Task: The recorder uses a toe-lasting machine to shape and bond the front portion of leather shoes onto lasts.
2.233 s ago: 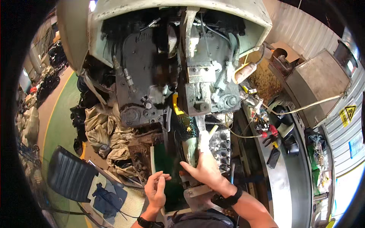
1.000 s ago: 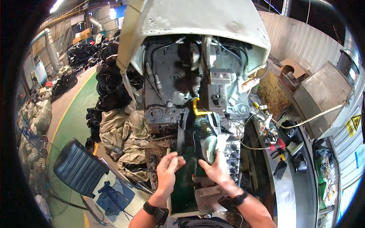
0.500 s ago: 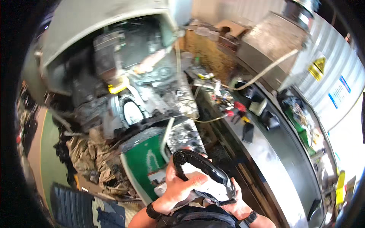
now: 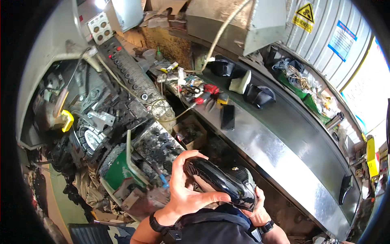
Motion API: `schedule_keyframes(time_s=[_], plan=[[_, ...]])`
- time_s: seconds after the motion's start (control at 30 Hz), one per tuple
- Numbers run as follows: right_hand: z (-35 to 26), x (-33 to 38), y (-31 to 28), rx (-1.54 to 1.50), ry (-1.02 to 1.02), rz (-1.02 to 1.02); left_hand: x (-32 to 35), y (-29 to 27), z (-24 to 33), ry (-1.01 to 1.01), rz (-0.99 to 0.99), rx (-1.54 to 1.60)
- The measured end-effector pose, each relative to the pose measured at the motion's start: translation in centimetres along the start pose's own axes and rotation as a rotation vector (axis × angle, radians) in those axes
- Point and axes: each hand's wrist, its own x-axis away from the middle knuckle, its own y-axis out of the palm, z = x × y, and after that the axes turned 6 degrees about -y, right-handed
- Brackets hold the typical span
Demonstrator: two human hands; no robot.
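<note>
Nearest, just above the dark clothing (image 4: 217, 225) of the wearer, a glossy black shoe (image 4: 215, 177) is held aslant between two bare hands. Its left end is grasped by the left hand (image 4: 183, 195), whose fingers are curled over the top while the thumb is laid along the near side; the opposite end is gripped by the right hand (image 4: 258, 208), which is partly covered by the shoe, so the placing of all its fingers cannot be told. A dark wristband (image 4: 156, 224) is worn on the left wrist, and a similar one on the right. Beyond, to the left, a green panel (image 4: 118, 168) is edged by a pale bent strip (image 4: 130, 152), and a cardboard box (image 4: 197, 141) is lodged in the gap beside the long metal bench (image 4: 280, 166). On the bench a black phone-like slab (image 4: 228, 118) is laid near the edge, with a red tool (image 4: 209, 89) just past it; a pale shoe-shaped piece (image 4: 240, 82) is placed between two black pieces (image 4: 260, 96). At the far left, a yellow part (image 4: 68, 121) is seen on a grimy machine (image 4: 95, 95). At the back, a yellow warning sign (image 4: 305, 14) and a blue-and-white notice (image 4: 342, 40) are fixed to the corrugated wall (image 4: 323, 24).
</note>
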Motion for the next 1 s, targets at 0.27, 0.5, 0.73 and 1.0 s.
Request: schedule_keyframes(time_s=[0.27,0.5,0.73,1.0], plan=[[-10.2,0.4,-4.8,0.058,-0.216,-0.091,-5.4,8.2,-5.4,-0.083,-0.169,0.381],[-16.1,2.8,-6.9,0.217,-0.550,-0.079,-7.7,12.4,-7.3,-0.226,-0.377,0.347],[-16.7,4.9,-7.0,0.774,-0.931,0.034,-9.1,17.6,-7.7,-0.451,-0.260,0.585],[-14.0,3.0,-10.4,1.475,-1.210,-0.100,-12.4,20.3,-8.0,-0.456,-0.230,0.124]])
